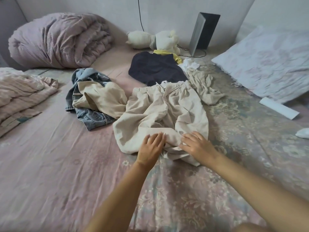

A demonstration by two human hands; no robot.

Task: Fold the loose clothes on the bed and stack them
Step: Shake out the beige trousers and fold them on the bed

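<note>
Hands flat, fingers spread: left hand [151,148] and right hand [197,147] pressing the near hem of cream trousers [167,113] mid-bed [58,164]. Beyond, denim jeans [90,114], beige garment [102,96], navy top [155,67], possibly a shirt.

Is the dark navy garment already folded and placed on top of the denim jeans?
No, the dark navy garment lies loose on the bed sheet, apart from the denim jeans, which are under a beige garment.

both hands flat on the near hem of the beige trousers [163,113], left hand [151,149] beside right hand [198,148], jeans [90,114] and dark top [155,67] behind on the bed [58,164].
</note>
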